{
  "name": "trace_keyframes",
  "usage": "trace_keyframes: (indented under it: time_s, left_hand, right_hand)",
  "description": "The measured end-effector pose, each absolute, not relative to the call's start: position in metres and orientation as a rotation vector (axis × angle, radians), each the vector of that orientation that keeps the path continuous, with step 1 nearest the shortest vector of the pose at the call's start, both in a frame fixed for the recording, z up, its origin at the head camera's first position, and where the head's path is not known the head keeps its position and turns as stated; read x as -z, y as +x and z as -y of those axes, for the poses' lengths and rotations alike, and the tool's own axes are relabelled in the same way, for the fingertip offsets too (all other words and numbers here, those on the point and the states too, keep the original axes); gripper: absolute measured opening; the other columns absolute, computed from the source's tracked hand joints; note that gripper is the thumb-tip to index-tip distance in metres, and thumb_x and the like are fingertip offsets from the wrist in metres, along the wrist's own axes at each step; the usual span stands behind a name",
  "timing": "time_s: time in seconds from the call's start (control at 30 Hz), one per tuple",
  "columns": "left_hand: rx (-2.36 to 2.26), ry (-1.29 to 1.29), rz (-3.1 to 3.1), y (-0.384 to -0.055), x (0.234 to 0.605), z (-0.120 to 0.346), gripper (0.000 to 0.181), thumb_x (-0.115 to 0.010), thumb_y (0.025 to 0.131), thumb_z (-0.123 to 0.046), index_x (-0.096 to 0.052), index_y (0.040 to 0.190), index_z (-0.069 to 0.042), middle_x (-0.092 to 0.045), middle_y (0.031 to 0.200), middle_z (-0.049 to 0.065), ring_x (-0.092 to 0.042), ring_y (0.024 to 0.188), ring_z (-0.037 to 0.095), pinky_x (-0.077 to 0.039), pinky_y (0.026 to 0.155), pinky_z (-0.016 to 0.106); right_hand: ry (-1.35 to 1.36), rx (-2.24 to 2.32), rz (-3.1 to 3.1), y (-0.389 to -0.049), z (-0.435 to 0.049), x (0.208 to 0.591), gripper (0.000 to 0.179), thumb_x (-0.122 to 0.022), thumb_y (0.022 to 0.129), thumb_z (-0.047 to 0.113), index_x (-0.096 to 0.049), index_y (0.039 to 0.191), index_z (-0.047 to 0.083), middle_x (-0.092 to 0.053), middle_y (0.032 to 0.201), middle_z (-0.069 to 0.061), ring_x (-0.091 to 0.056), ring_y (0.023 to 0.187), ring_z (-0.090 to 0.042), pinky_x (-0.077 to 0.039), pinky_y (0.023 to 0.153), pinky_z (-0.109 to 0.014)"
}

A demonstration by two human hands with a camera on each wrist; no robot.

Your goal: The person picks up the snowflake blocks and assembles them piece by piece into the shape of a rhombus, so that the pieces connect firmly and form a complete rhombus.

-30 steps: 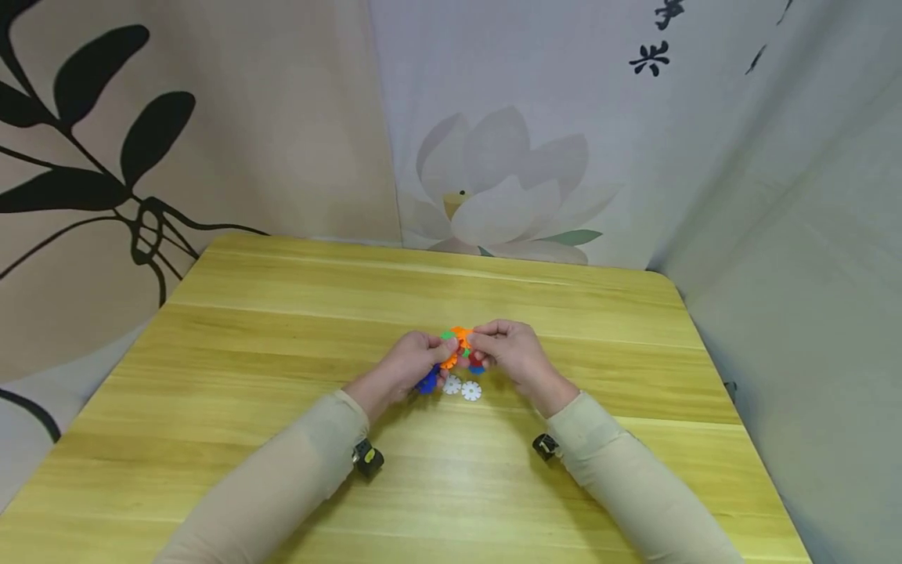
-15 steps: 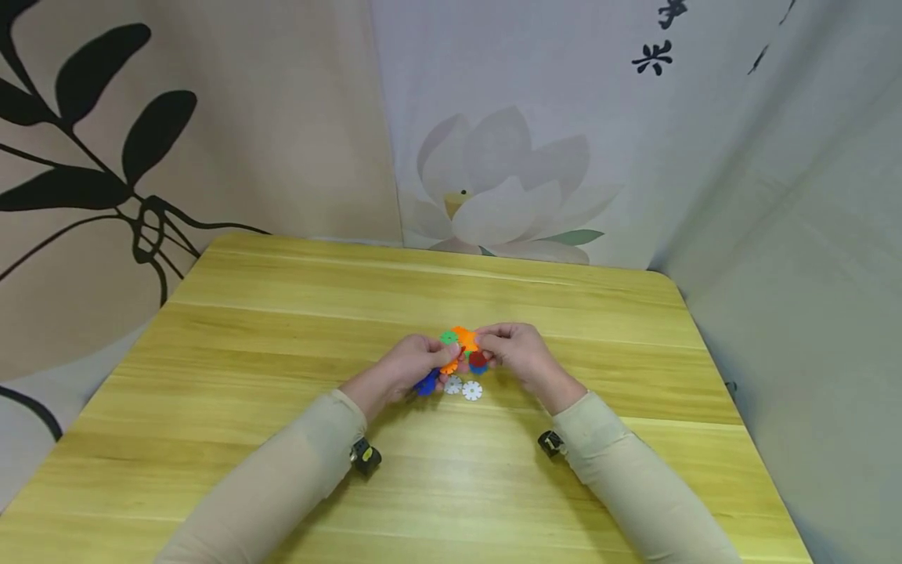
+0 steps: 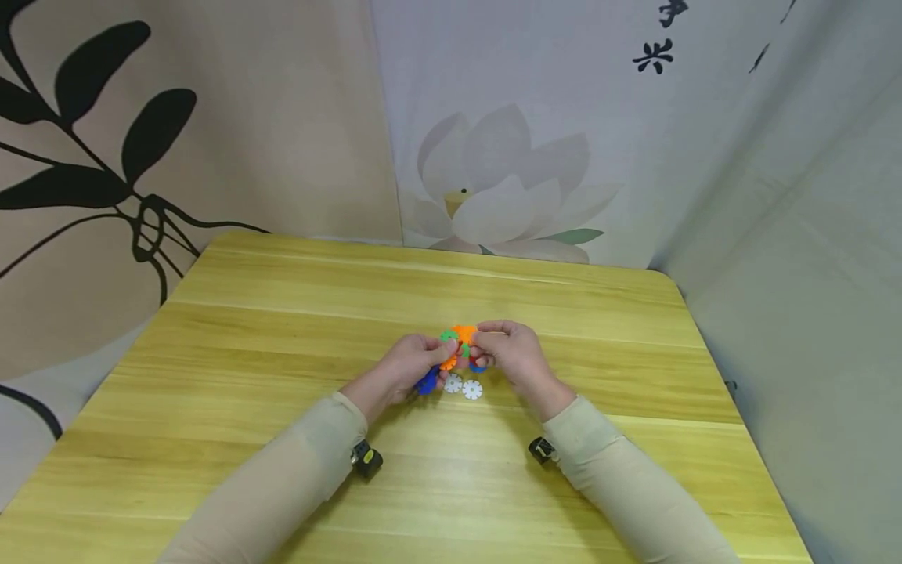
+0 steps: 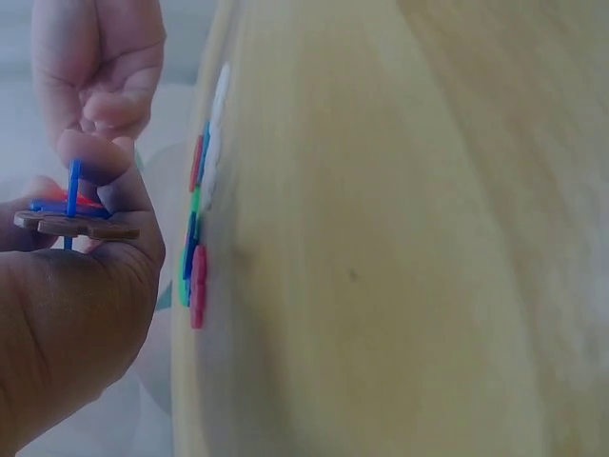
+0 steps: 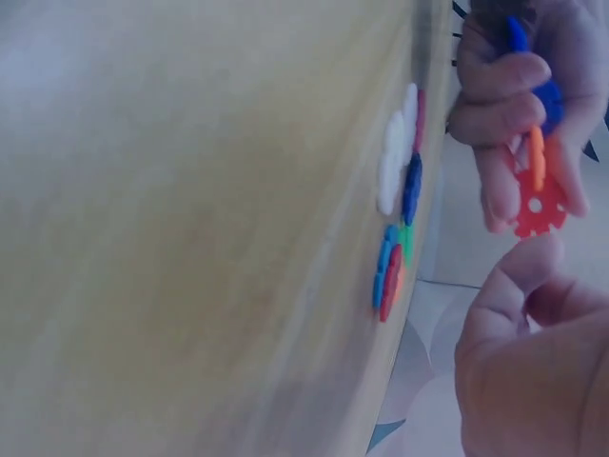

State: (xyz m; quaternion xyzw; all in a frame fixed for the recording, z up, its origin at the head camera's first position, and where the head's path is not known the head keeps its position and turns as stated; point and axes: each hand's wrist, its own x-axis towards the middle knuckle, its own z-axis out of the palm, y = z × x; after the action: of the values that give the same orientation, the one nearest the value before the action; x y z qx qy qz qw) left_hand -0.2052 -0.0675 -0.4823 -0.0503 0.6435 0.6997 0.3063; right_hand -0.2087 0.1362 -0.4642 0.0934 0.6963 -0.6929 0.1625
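My left hand (image 3: 412, 362) grips a small cluster of notched plastic snowflake discs joined together. In the left wrist view a brown disc (image 4: 76, 227) and an upright blue disc (image 4: 73, 181) stick out of that grip. The right wrist view shows a dark blue disc (image 5: 550, 103), a narrow orange disc (image 5: 537, 157) edge-on and a red-orange disc (image 5: 535, 205) between the left fingers. My right hand (image 3: 514, 352) pinches at the edge of an orange disc (image 3: 465, 334), thumb and forefinger close together. Its fingertips partly hide that edge.
Loose discs lie on the wooden table (image 3: 282, 376) below the hands. Two white discs (image 3: 472, 390) are nearest the body, with a blue disc (image 3: 480, 368) and a red disc (image 5: 391, 284) by the right hand. A green disc (image 3: 449, 335) shows beyond the left thumb. Printed curtains hang behind.
My right hand drew slightly right, then came back left toward the left hand, covering more of the red disc. The left hand stays nearly still with its cluster.
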Motion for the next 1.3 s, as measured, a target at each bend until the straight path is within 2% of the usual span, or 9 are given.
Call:
trace_keyframes:
  time_s: [0.13, 0.23, 0.37, 0.6, 0.7, 0.93, 1.03, 1.17, 1.3]
  left_hand:
    - [-1.866, -0.132, -1.707, -0.2059, 0.4818, 0.066, 0.041, -0.061, 0.111, -0.03, -0.062, 0.13, 0.006, -0.078, 0.104, 0.013, -0.06, 0.064, 0.01, -0.053, 0.056, 0.02]
    - [-1.863, -0.136, -1.719, -0.2061, 0.4804, 0.0656, 0.04, -0.061, 0.111, -0.03, -0.063, 0.13, 0.005, -0.08, 0.112, 0.017, -0.06, 0.064, 0.01, -0.053, 0.056, 0.02]
    - [-1.852, -0.135, -1.727, -0.2058, 0.4788, 0.0649, 0.04, -0.062, 0.11, -0.03, -0.063, 0.129, 0.005, -0.079, 0.113, 0.018, -0.06, 0.065, 0.01, -0.054, 0.057, 0.02]
    - [-1.842, -0.13, -1.772, -0.2037, 0.4785, 0.0608, 0.041, -0.063, 0.11, -0.03, -0.064, 0.13, 0.006, -0.078, 0.104, 0.014, -0.059, 0.062, 0.012, -0.053, 0.057, 0.022]
    - [-1.853, -0.144, -1.789, -0.2024, 0.4777, 0.0598, 0.041, -0.062, 0.11, -0.031, -0.064, 0.129, 0.005, -0.078, 0.102, 0.014, -0.059, 0.061, 0.012, -0.053, 0.057, 0.023]
    - [-1.842, -0.153, -1.852, -0.2021, 0.4751, 0.0597, 0.04, -0.063, 0.11, -0.032, -0.064, 0.127, 0.004, -0.076, 0.098, 0.017, -0.059, 0.06, 0.013, -0.051, 0.054, 0.023]
    - [-1.818, -0.151, -1.883, -0.2004, 0.4744, 0.0595, 0.037, -0.064, 0.11, -0.03, -0.065, 0.126, 0.004, -0.07, 0.088, 0.011, -0.059, 0.059, 0.013, -0.051, 0.053, 0.023]
    - [-1.827, -0.143, -1.875, -0.1977, 0.4773, 0.0617, 0.035, -0.062, 0.11, -0.026, -0.066, 0.126, 0.006, -0.071, 0.086, 0.009, -0.059, 0.058, 0.013, -0.052, 0.052, 0.022]
    - [-1.844, -0.12, -1.842, -0.1981, 0.4793, 0.0659, 0.039, -0.06, 0.111, -0.028, -0.064, 0.128, 0.006, -0.074, 0.089, 0.01, -0.059, 0.059, 0.012, -0.053, 0.053, 0.022]
  right_hand:
    - [0.228, 1.971, -2.016, -0.2071, -0.1352, 0.4662, 0.041, -0.071, 0.099, 0.004, -0.067, 0.139, -0.003, -0.078, 0.09, -0.013, -0.07, 0.071, -0.012, -0.062, 0.065, -0.021]
    - [0.242, 2.003, -2.038, -0.2065, -0.1351, 0.466, 0.036, -0.072, 0.099, 0.006, -0.071, 0.135, -0.001, -0.079, 0.092, -0.013, -0.071, 0.073, -0.014, -0.062, 0.066, -0.022]
    - [0.242, 2.047, -2.036, -0.2063, -0.1341, 0.4647, 0.034, -0.073, 0.099, 0.006, -0.071, 0.132, 0.0, -0.08, 0.092, -0.014, -0.074, 0.073, -0.014, -0.062, 0.066, -0.024]
    - [0.317, 2.071, -1.999, -0.2054, -0.1304, 0.4647, 0.029, -0.075, 0.099, 0.008, -0.073, 0.126, -0.001, -0.074, 0.088, -0.004, -0.067, 0.071, -0.012, -0.058, 0.062, -0.019]
    - [0.345, 2.081, -1.97, -0.204, -0.1287, 0.4653, 0.033, -0.076, 0.097, 0.007, -0.071, 0.129, 0.001, -0.073, 0.085, -0.001, -0.067, 0.072, -0.013, -0.058, 0.063, -0.02]
    - [0.244, 2.006, -2.059, -0.2006, -0.1271, 0.4632, 0.04, -0.075, 0.095, 0.005, -0.073, 0.134, 0.005, -0.075, 0.086, -0.007, -0.065, 0.07, -0.011, -0.059, 0.067, -0.025]
    - [0.191, 1.95, -2.104, -0.2015, -0.1273, 0.4632, 0.038, -0.075, 0.095, 0.006, -0.075, 0.133, 0.006, -0.077, 0.093, -0.009, -0.065, 0.069, -0.012, -0.06, 0.067, -0.025]
    - [0.124, 1.889, -2.123, -0.2031, -0.1268, 0.4649, 0.039, -0.072, 0.095, 0.005, -0.075, 0.133, 0.007, -0.08, 0.099, -0.007, -0.065, 0.07, -0.013, -0.06, 0.067, -0.024]
    - [0.122, 1.888, -2.087, -0.2057, -0.1308, 0.4637, 0.039, -0.071, 0.101, 0.01, -0.07, 0.14, 0.007, -0.079, 0.098, -0.01, -0.067, 0.072, -0.014, -0.061, 0.068, -0.025]
